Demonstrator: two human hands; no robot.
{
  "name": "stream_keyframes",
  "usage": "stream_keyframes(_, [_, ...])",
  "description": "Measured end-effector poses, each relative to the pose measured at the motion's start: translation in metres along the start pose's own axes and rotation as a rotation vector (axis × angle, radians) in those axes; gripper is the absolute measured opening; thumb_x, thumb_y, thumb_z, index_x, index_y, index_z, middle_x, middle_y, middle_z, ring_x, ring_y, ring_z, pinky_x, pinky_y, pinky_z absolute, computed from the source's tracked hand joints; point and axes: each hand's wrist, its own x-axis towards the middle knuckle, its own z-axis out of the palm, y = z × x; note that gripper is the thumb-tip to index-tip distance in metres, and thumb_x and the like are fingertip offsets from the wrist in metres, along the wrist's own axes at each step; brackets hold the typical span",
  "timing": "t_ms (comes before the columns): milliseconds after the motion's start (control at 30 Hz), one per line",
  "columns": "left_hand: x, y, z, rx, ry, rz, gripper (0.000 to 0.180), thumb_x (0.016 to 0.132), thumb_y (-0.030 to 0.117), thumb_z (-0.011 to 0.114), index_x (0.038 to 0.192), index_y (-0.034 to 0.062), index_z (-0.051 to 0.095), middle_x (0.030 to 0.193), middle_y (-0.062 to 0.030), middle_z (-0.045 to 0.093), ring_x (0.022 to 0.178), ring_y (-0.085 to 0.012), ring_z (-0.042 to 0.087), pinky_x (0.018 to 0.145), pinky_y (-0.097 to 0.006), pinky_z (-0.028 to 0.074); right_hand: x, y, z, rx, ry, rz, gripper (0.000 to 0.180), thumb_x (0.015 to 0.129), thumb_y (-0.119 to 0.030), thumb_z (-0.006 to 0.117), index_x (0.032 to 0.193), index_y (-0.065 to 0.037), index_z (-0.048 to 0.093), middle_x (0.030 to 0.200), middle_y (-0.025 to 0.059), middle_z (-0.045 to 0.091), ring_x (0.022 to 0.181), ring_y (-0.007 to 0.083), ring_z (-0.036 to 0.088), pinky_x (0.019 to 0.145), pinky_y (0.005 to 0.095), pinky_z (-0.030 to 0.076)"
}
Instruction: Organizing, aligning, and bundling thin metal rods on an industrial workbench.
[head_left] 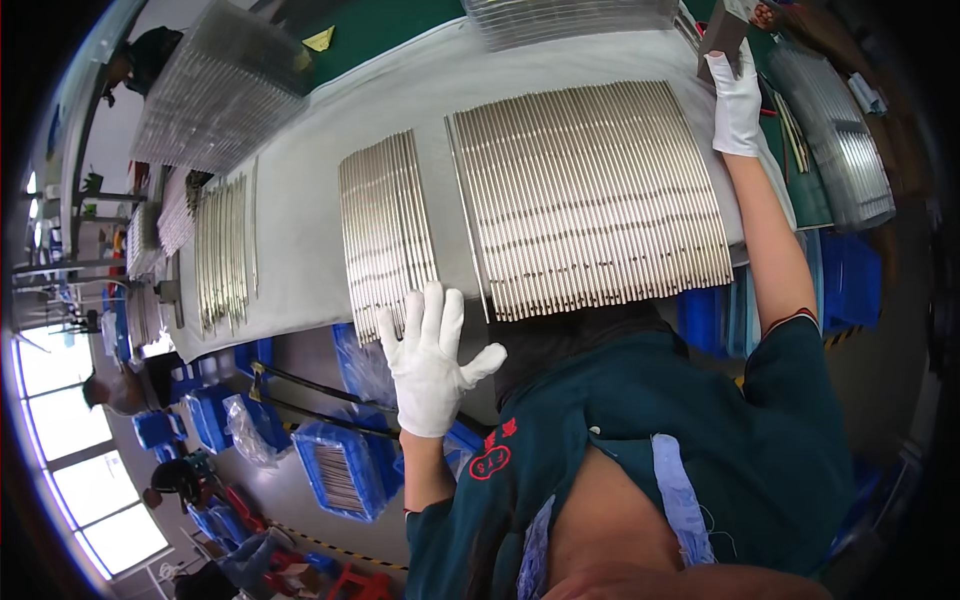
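Note:
A wide row of thin silvery metal rods lies side by side on the pale table cover. To its left is a narrower row of similar rods, with a strip of bare cover between the two. My left hand, in a white glove, is spread with its fingertips at the near ends of the narrower row; whether it presses on them I cannot tell. At the far right of the table my right hand, also white-gloved, grips a grey-brown rectangular block. Its thumb shows on the block's near end.
A third, sparser group of rods lies further left. Stacked clear plastic trays stand at the back left, others at the right. Blue crates are on the floor below the table's near edge. Other people work in the background at left.

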Motion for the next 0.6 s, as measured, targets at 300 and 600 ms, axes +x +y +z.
stream_keyframes(300, [0.04, 0.047, -0.001, -0.248, -0.002, 0.273, 0.081, 0.08, 0.07, 0.062, 0.132, 0.0069, 0.058, 0.132, -0.0118, 0.057, 0.123, -0.0291, 0.055, 0.11, -0.06, 0.032, -0.001, 0.012, 0.004, -0.046, -0.017, 0.004, 0.066, 0.096, -0.041, 0.073, 0.143, 0.0, 0.052, 0.128, 0.0075, 0.065, 0.114, 0.016, 0.061, 0.102, 0.0295, 0.045])
stream_keyframes(600, [0.016, 0.017, 0.0, -0.057, -0.016, 0.151, 0.083, 0.081, 0.068, 0.063, 0.134, 0.0042, 0.056, 0.133, -0.0138, 0.057, 0.124, -0.0306, 0.054, 0.113, -0.056, 0.031, 0.001, 0.007, 0.001, -0.084, -0.037, 0.046, 0.068, 0.095, -0.046, 0.072, 0.143, -0.001, 0.053, 0.129, 0.0078, 0.065, 0.115, 0.017, 0.061, 0.102, 0.0296, 0.045])
